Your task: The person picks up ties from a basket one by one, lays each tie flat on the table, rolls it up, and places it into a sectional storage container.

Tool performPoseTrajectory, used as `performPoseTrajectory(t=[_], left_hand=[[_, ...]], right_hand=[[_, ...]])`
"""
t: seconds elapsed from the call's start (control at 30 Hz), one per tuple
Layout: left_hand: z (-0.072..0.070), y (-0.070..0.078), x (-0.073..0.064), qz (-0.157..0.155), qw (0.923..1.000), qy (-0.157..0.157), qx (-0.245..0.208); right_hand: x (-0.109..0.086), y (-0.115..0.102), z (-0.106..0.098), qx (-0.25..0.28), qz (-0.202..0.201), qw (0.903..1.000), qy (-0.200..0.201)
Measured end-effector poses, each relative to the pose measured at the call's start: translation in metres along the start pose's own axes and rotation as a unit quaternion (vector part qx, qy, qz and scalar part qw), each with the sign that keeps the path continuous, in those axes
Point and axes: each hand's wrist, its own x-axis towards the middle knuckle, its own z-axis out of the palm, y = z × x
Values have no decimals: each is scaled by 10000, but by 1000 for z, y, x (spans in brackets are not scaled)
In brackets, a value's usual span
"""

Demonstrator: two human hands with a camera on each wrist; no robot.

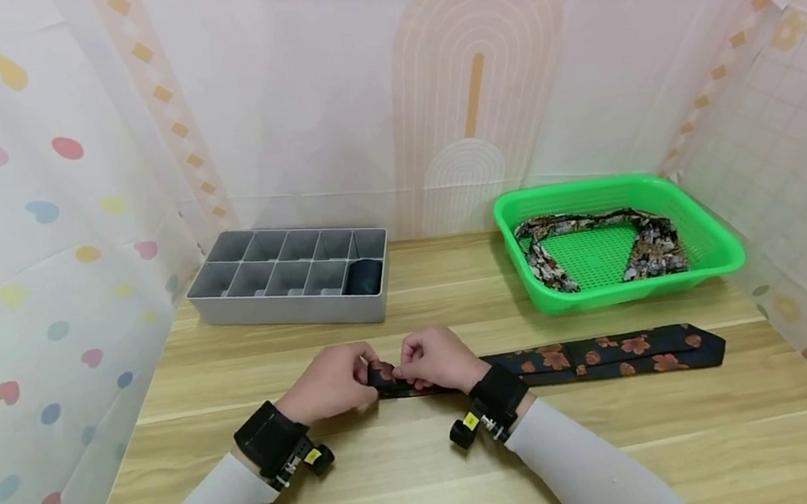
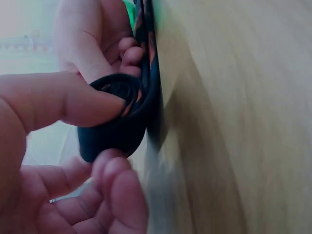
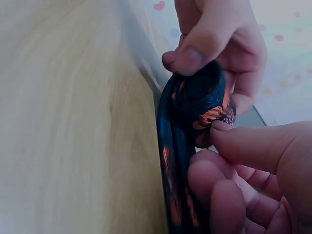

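Near the middle of the wooden table [image 1: 403,496], one floral tie [image 1: 643,353] is laid out lengthwise, its left end wound into a coil [image 2: 114,139] and its pointed end left flat on the right. The coil is grasped by both hands: it is pinched by the left hand [image 1: 332,381], whose thumb is pressed to the spiral face, and its edge is nipped between thumb and fingertips of the right hand [image 1: 441,358]. Should either pinch be eased, the winding could be sprung loose; should the thumb be pushed too hard, the core could be forced out sideways. If the two stacked layers were drawn in unevenly, a skewed roll would likely be produced. Counted out, two hands and two wrist cameras [image 1: 319,459] are seen; one grey box [image 1: 289,306] is divided into ten compartments, of which only the nearer row's rightmost is filled, by one dark roll [image 1: 364,278]; and in one green basket [image 1: 724,253] one patterned cloth strip [image 1: 654,248] is held, loosely looped.
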Motion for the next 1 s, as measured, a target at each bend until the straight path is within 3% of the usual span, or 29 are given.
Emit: performPoseTrajectory(t=[0.27, 0.47, 0.53, 0.63, 0.77, 1.0], left_hand=[[13, 9, 9, 220, 9995, 130, -174], [21, 20, 22, 179, 9994, 60, 276], [25, 24, 27, 170, 9986, 16, 496], [29, 28, 34, 134, 9972, -41, 733], [33, 29, 36, 122, 9954, -27, 947], [32, 30, 36, 297, 9930, -154, 1135]], right_hand=[[-2, 0, -6, -958, -245, 9949, 218], [-1, 2, -16, -1425, -152, 9897, -30], [-2, 3, -24, -1218, 68, 9922, -256], [-4, 5, -35, -480, 488, 9962, -544], [-8, 11, -35, 388, 775, 9935, -736], [-22, 24, -26, 664, 702, 9952, -180]])
